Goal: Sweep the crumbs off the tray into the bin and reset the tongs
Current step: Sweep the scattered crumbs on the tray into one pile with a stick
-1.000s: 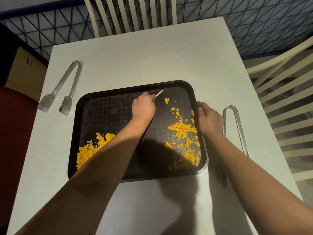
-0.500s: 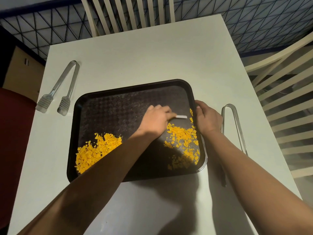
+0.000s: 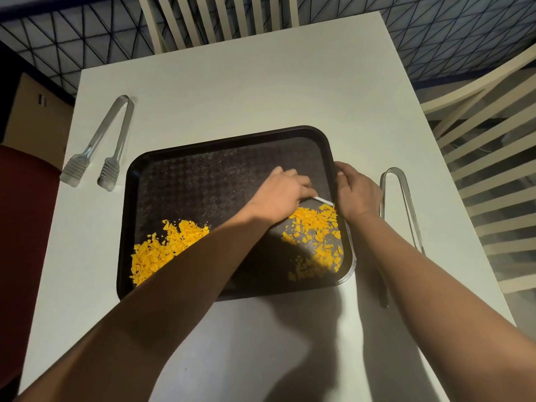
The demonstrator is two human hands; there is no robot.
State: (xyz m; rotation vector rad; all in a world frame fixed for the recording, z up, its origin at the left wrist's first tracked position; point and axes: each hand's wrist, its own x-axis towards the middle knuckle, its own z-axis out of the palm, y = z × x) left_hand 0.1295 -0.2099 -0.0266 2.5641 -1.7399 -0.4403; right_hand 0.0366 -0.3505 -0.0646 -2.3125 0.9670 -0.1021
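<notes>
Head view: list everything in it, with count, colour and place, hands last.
Rectangular black plastic tray: one, black, centre of the table.
Orange crumbs: two heaps, orange, on the tray's near left and near right.
Clear plastic tongs: two, transparent, one on the table left of the tray, one right of it.
Square white table: one, white, under everything.
White slatted chairs: two, cream, far side and right side.
Thin white scraper: one, white, held over the right heap.
Left hand: grips the scraper.
Right hand: fingers curled over the tray's right rim.
</notes>
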